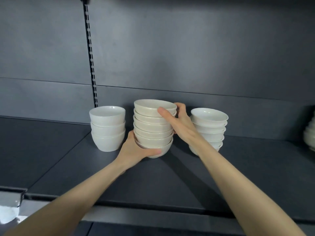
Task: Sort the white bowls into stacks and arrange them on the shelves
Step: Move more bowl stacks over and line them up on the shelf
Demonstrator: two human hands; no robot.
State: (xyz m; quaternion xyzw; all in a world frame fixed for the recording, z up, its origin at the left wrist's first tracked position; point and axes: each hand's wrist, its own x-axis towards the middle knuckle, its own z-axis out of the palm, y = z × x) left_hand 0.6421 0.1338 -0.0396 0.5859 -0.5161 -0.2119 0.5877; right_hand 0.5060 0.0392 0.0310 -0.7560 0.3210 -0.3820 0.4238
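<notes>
A tall stack of several off-white bowls (152,128) stands at the middle of the dark shelf (170,176), leaning slightly. My left hand (136,151) cups the bottom bowl from the left. My right hand (179,121) grips the top bowls from the right, thumb on the front rim. To the left stands a stack of three deeper white bowls (107,128). On the right sits another stack of several shallow white bowls (208,128), partly hidden behind my right forearm.
The dark back panel rises behind the stacks, with a slotted upright rail (91,57) at the left. More white dishes (310,133) show blurred at the far right edge. The shelf's front lip (153,212) runs across the bottom.
</notes>
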